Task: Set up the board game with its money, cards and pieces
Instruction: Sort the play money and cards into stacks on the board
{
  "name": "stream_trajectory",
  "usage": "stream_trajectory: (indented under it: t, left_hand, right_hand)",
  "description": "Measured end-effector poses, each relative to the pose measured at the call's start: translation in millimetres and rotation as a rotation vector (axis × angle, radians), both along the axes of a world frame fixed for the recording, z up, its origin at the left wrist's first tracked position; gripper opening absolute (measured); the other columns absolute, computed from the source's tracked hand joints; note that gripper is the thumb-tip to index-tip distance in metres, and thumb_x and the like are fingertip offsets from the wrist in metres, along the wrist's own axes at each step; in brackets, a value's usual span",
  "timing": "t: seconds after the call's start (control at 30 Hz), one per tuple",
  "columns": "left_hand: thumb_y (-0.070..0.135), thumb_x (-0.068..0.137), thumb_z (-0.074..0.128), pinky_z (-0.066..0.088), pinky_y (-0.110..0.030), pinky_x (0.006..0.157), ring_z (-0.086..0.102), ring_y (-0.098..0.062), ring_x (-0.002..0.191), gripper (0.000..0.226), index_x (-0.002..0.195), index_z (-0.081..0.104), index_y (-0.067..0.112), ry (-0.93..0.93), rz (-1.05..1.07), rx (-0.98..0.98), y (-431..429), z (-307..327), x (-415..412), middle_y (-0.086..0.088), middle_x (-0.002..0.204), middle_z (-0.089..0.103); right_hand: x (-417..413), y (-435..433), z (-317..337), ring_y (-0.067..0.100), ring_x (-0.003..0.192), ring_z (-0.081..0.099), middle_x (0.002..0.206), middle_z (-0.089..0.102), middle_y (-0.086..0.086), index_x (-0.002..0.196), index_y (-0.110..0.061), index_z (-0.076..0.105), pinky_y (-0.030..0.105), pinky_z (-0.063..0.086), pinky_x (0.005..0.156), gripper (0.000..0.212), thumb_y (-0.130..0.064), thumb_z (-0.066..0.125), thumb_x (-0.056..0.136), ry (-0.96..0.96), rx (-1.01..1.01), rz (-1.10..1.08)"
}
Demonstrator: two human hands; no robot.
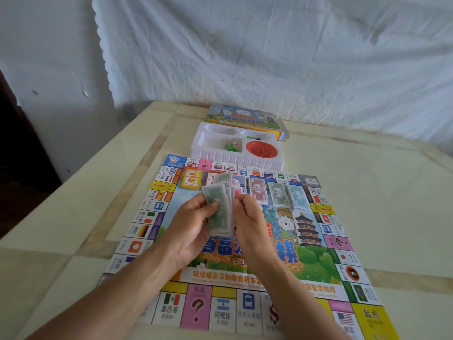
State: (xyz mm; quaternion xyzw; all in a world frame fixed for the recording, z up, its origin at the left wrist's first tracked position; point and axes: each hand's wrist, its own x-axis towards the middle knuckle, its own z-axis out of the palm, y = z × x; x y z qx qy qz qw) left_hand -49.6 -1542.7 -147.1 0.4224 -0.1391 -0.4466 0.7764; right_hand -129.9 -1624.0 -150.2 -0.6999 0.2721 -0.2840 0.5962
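The colourful game board (316,261) lies flat on the table. Above its middle, my left hand (190,227) holds a fanned stack of green play money (218,204), and my right hand (247,217) pinches the same stack from the right. Sorted money piles lie along the board's far side: a brownish 10 pile (257,188), a green 50 pile (279,193) and a pale 100 pile (297,196). A yellow card deck (191,182) sits at the far left of the board, with red-backed cards (239,190) partly hidden behind the money in my hands.
A white plastic tray (213,157) stands beyond the board, holding small green pieces (231,146) and a red round spinner (261,150). The game box (241,116) lies behind it. The beige tiled table (367,168) reaches a cloth-draped wall at the back.
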Motion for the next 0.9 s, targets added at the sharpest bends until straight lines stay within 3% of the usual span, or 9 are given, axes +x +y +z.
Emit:
stream_trajectory:
  t: [0.1, 0.3, 0.43, 0.5, 0.6, 0.77, 0.9]
  left_hand:
    - [-0.001, 0.095, 0.043, 0.057, -0.034, 0.07, 0.066, -0.024, 0.095, 0.034, 0.12, 0.061, 0.013, 0.006, 0.005, -0.021, -0.3, -1.7, -0.5, -0.014, 0.108, 0.069]
    - [-0.004, 0.094, 0.044, 0.055, -0.044, 0.08, 0.064, -0.028, 0.105, 0.05, 0.128, 0.047, 0.033, -0.027, 0.089, -0.035, -2.7, -5.7, -0.7, -0.012, 0.115, 0.068]
    - [0.005, 0.094, 0.046, 0.056, -0.038, 0.077, 0.061, -0.029, 0.101, 0.036, 0.129, 0.055, 0.009, 0.013, -0.068, -0.027, 0.7, -3.2, 0.7, -0.02, 0.113, 0.063]
    - [0.005, 0.093, 0.047, 0.057, -0.036, 0.072, 0.063, -0.026, 0.094, 0.034, 0.126, 0.057, 0.005, 0.061, -0.13, -0.023, 2.6, -2.2, 2.7, -0.017, 0.105, 0.064]
    - [0.006, 0.087, 0.054, 0.059, -0.038, 0.072, 0.066, -0.023, 0.088, 0.036, 0.123, 0.059, 0.006, 0.089, -0.192, -0.017, 4.1, -0.2, 4.8, -0.014, 0.098, 0.066]
    - [0.014, 0.088, 0.054, 0.056, -0.041, 0.075, 0.066, -0.027, 0.09, 0.041, 0.128, 0.055, 0.007, 0.155, -0.285, -0.116, 5.1, 1.4, -1.4, -0.017, 0.103, 0.065]
    - [0.015, 0.091, 0.049, 0.056, -0.043, 0.07, 0.067, -0.032, 0.091, 0.039, 0.13, 0.053, 0.007, 0.145, -0.335, -0.16, 5.1, -0.8, -3.4, -0.02, 0.104, 0.066]
  right_hand:
    - [0.0, 0.2, -2.3, 0.003, 0.071, 0.038, 0.087, 0.043, 0.004, 0.073, -0.011, 0.044, 0.018, 0.039, 0.062, 0.026, -0.01, 0.04, 0.098, 0.06, -0.165, -0.011]
    - [-0.2, 3.0, -3.6, 0.003, 0.071, 0.043, 0.086, 0.047, -0.003, 0.07, -0.021, 0.047, 0.017, 0.04, 0.062, 0.029, -0.01, 0.044, 0.097, 0.065, -0.337, -0.044]
    - [-0.4, 3.8, -0.4, -0.001, 0.075, 0.047, 0.09, 0.051, -0.002, 0.077, -0.017, 0.057, 0.014, 0.043, 0.065, 0.019, -0.011, 0.051, 0.094, 0.032, -0.283, -0.064]
    - [-0.7, 2.2, 0.2, 0.005, 0.08, 0.054, 0.093, 0.056, 0.002, 0.079, -0.016, 0.061, 0.02, 0.048, 0.069, 0.016, -0.012, 0.054, 0.092, 0.013, -0.202, -0.076]
    - [-2.5, 0.2, 2.2, 0.028, 0.086, 0.061, 0.092, 0.064, 0.01, 0.082, -0.014, 0.064, 0.046, 0.056, 0.076, 0.013, -0.012, 0.055, 0.091, -0.024, -0.022, -0.076]
    - [-7.9, 3.6, 8.7, 0.022, 0.076, 0.06, 0.08, 0.062, 0.008, 0.081, -0.01, 0.062, 0.036, 0.055, 0.065, 0.009, -0.011, 0.061, 0.09, -0.108, 0.228, -0.005]
    - [-8.3, 3.2, 9.8, 0.03, 0.077, 0.064, 0.082, 0.063, 0.012, 0.08, -0.013, 0.06, 0.052, 0.058, 0.069, 0.008, -0.013, 0.064, 0.088, -0.109, 0.224, -0.052]
